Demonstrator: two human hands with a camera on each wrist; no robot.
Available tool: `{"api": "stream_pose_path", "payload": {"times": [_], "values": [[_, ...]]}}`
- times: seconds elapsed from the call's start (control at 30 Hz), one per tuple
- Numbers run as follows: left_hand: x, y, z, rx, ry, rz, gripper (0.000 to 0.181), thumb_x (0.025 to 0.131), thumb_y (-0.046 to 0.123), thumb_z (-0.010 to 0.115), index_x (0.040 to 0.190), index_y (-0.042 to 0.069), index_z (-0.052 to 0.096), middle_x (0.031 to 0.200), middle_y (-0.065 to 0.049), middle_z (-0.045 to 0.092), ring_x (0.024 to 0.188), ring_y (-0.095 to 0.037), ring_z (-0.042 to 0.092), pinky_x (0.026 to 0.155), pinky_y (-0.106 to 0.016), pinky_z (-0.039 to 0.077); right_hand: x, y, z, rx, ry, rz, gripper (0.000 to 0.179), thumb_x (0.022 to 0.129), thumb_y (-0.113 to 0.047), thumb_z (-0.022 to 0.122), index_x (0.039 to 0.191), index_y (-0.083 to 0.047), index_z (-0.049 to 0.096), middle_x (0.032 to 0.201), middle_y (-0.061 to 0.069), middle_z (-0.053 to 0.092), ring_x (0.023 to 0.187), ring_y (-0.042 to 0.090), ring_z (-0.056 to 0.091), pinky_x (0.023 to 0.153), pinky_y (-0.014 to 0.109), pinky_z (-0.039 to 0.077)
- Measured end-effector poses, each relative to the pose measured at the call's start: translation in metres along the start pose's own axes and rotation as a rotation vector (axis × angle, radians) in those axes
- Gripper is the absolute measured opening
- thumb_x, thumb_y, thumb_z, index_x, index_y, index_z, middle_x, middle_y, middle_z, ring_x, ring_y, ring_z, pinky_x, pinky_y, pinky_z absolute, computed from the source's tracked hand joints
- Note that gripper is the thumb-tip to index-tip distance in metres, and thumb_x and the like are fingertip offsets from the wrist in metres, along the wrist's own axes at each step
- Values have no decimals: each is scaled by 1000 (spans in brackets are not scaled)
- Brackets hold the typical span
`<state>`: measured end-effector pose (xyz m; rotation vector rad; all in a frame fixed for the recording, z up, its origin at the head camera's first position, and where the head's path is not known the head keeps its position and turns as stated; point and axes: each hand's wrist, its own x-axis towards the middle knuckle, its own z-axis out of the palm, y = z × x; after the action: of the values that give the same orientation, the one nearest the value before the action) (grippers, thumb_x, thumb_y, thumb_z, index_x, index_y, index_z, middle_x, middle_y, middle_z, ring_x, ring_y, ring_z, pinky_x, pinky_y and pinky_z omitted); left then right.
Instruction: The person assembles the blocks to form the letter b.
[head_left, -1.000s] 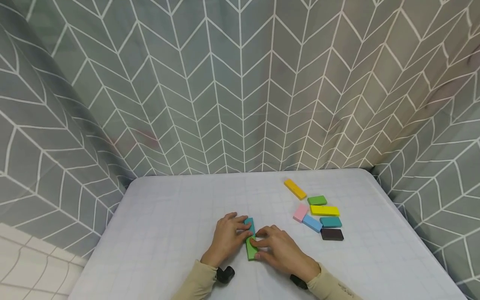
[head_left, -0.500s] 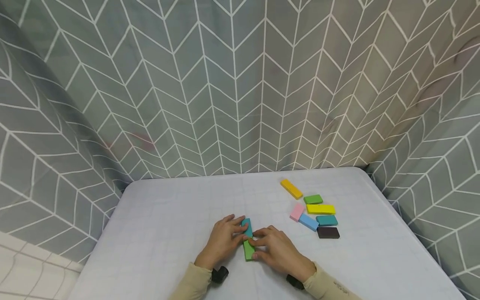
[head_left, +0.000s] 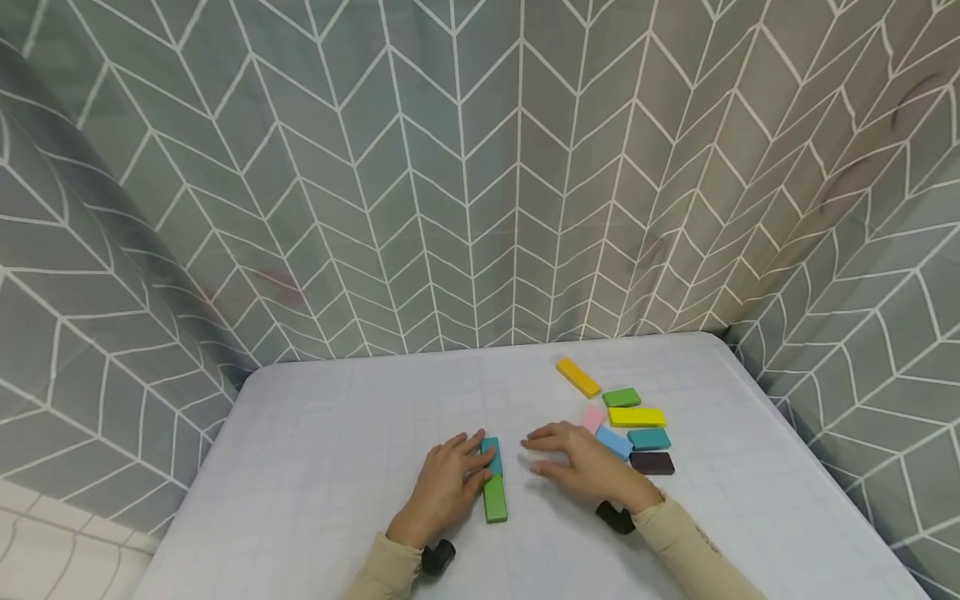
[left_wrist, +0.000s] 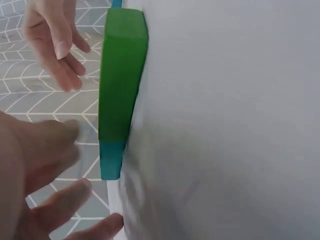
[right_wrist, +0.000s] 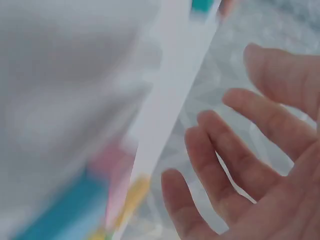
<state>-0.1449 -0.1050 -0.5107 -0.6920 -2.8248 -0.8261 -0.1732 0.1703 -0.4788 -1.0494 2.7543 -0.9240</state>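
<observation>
A green block [head_left: 495, 499] and a teal block [head_left: 492, 457] lie end to end in one line on the white table. My left hand [head_left: 444, 482] rests along their left side, its fingertips overlapping the teal block in the head view. In the left wrist view, the fingers [left_wrist: 62, 202] of that hand are loosely spread near the teal end [left_wrist: 111, 160], with the green block [left_wrist: 122, 75] above it. My right hand [head_left: 585, 462] is apart from the pair, nearest the pink block [head_left: 592, 417] and light blue block [head_left: 614, 442]. Its fingers [right_wrist: 235, 145] are spread with nothing between them.
Right of my right hand lie a dark block [head_left: 652, 463], another teal block [head_left: 648, 438], a yellow block [head_left: 636, 417], a short green block [head_left: 621, 397] and an orange-yellow block [head_left: 578, 377]. A grey patterned curtain [head_left: 480, 183] hangs behind the table [head_left: 337, 425].
My right hand has let go of the green block and moved right, toward the loose blocks. The left hand stays beside the lined-up pair. The head view has shifted slightly.
</observation>
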Motion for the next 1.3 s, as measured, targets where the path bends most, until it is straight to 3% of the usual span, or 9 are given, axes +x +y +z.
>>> {"api": "stream_pose_path", "payload": {"times": [0.17, 0.4, 0.53, 0.67, 0.8, 0.9, 1.0, 1.2, 1.3], "values": [[-8, 1, -1, -68, 10, -7, 50, 100, 26, 74, 144, 4, 65, 154, -17, 58, 138, -48, 58, 110, -66, 50, -3, 43, -36, -85, 193, 106, 39, 99, -6, 73, 137, -2, 70, 141, 20, 66, 131, 43, 59, 109, 64, 49], [-26, 8, 0, -50, -131, -48, 65, 98, 38, 75, 153, 7, 57, 167, -12, 44, 153, -50, 39, 116, -77, 35, 13, 86, -73, -169, 70, 185, 46, 99, 3, 67, 145, 1, 62, 154, 28, 54, 135, 53, 51, 111, 68, 46], [-28, 10, 1, -65, -150, -55, 64, 99, 38, 73, 154, 8, 56, 169, -13, 42, 154, -50, 37, 116, -80, 32, 24, 99, -73, -134, -11, 224, 44, 100, 3, 66, 144, 2, 63, 150, 27, 59, 134, 52, 52, 114, 68, 44], [-29, 12, 1, -60, -158, -57, 62, 100, 39, 72, 153, 11, 58, 168, -12, 42, 154, -50, 37, 116, -80, 32, 33, 106, -68, -128, 14, 257, 36, 98, -1, 72, 134, 1, 71, 133, 23, 72, 120, 42, 60, 109, 63, 50], [-29, 12, -1, -54, -155, -62, 59, 100, 39, 72, 152, 13, 60, 168, -11, 43, 154, -50, 38, 116, -80, 33, 46, 102, -63, -170, 63, 291, 26, 92, -4, 79, 119, 0, 80, 115, 18, 78, 96, 29, 58, 90, 47, 57], [-30, 13, -1, -55, -161, -60, 58, 100, 39, 71, 151, 13, 60, 168, -11, 43, 154, -50, 38, 115, -80, 33, 55, 92, -57, -184, 68, 312, 24, 89, -6, 84, 112, -2, 83, 107, 14, 80, 85, 22, 52, 76, 35, 50], [-30, 14, -1, -44, -166, -61, 58, 101, 39, 71, 151, 13, 60, 168, -11, 43, 154, -50, 38, 115, -80, 34, 62, 81, -49, -163, 60, 281, 25, 86, -11, 88, 109, -3, 84, 104, 12, 81, 83, 20, 53, 74, 32, 48], [-28, 13, -1, -9, -170, -71, 58, 100, 42, 71, 151, 16, 61, 168, -8, 44, 153, -47, 40, 116, -77, 36, 74, 69, -32, -115, 63, 72, 23, 90, -11, 84, 109, 1, 83, 104, 13, 82, 96, 29, 74, 86, 41, 60], [-28, 12, -1, -1, -178, -76, 58, 100, 43, 70, 151, 17, 61, 168, -7, 44, 154, -46, 40, 116, -76, 36, 77, 71, -29, -114, 76, 57, 21, 92, -10, 82, 111, -1, 83, 120, 19, 77, 111, 39, 69, 97, 51, 57]]}}
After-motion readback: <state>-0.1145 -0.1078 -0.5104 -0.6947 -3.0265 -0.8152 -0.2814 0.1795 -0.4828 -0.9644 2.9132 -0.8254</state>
